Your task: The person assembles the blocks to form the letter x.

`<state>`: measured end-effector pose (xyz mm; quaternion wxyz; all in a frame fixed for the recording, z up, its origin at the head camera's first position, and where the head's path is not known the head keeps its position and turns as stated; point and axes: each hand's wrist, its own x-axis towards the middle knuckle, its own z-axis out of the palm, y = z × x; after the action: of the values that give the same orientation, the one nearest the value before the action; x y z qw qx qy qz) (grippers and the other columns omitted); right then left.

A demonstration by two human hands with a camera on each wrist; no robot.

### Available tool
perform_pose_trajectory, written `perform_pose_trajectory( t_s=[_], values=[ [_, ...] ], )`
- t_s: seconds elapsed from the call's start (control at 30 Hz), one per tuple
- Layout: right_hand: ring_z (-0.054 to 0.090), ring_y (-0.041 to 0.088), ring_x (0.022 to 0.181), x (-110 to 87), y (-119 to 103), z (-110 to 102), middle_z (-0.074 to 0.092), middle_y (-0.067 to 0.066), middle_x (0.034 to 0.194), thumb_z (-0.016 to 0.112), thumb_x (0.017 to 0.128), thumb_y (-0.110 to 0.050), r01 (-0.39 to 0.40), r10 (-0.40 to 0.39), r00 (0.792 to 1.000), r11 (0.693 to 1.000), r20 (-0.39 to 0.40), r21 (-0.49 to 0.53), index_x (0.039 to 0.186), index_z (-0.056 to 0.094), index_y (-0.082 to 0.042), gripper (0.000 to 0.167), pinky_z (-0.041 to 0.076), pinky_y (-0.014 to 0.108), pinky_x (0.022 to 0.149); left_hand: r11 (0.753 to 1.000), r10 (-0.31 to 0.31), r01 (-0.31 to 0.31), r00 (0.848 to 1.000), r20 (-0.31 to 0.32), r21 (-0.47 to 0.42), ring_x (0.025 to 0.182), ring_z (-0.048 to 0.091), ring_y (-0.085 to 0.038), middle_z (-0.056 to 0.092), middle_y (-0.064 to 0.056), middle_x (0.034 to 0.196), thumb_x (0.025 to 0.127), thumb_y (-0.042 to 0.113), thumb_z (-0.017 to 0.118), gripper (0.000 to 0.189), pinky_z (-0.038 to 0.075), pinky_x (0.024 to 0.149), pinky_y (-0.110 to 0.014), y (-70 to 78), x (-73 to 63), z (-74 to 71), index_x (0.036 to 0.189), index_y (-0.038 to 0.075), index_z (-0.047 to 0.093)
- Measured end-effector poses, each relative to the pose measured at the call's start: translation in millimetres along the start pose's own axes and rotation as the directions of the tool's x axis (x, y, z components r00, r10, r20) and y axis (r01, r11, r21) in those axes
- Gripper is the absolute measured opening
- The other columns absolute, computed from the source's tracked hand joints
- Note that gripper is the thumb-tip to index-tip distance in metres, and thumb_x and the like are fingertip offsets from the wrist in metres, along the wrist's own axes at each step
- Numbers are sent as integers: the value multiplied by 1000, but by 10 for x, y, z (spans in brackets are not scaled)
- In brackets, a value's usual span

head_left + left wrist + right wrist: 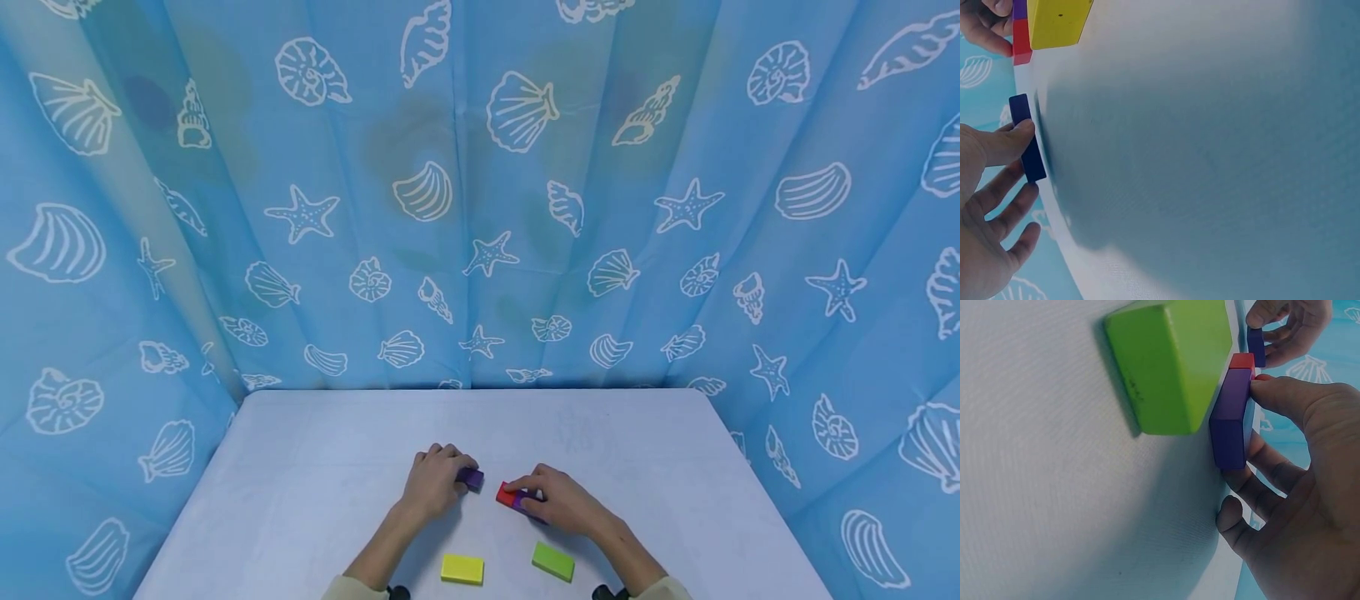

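My left hand (433,483) pinches a dark purple block (471,479) between thumb and fingers; in the left wrist view this block (1034,159) looks navy, slightly above or at the table surface. To its right, my right hand (564,502) grips a purple block (1230,419), thumb on the near side and fingers behind. A red block (504,495) sits end to end with that purple block, on the side toward my left hand. My right index fingertip reaches the red block. A small gap separates the two hands' blocks.
On the white table (337,442), a yellow block (462,570) lies near the front, below the left hand. A green block (553,562) lies to its right, below the right hand. A blue shell-patterned curtain (480,292) surrounds the table's back and sides.
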<state>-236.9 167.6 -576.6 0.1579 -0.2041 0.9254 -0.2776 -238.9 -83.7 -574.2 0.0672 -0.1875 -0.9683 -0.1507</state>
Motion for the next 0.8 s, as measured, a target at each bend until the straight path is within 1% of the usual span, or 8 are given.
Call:
perform_pose_trajectory(
  t_s=[0.2, 0.47, 0.8],
  values=[
    [53, 8, 86, 2, -5, 4, 58, -11, 99, 67, 96, -28, -5, 5, 1000, 1000, 4, 0, 124, 71, -39, 31, 48, 30, 77, 1000, -3, 3, 1000, -3, -2, 102, 57, -20, 69, 2, 106, 85, 15, 82, 32, 47, 91, -45, 14, 5, 17, 114, 26, 75],
    [53, 7, 86, 3, 6, 12, 58, -11, 98, 67, 96, -29, 1, -1, 1000, 1000, 3, -6, 124, 71, -40, 31, 49, 28, 76, 1000, 6, -6, 1000, -7, -10, 102, 57, -20, 69, 2, 105, 85, 16, 81, 31, 48, 90, -46, 26, 8, 26, 114, 25, 75],
    [53, 8, 84, 7, 16, 11, 57, -11, 97, 66, 96, -29, 6, -6, 1000, 1000, 1, -7, 124, 71, -39, 30, 47, 28, 75, 1000, 10, -10, 1000, 16, 8, 104, 57, -20, 68, 3, 107, 85, 18, 82, 32, 48, 91, -46, 83, 42, 34, 115, 27, 75]
  ],
)
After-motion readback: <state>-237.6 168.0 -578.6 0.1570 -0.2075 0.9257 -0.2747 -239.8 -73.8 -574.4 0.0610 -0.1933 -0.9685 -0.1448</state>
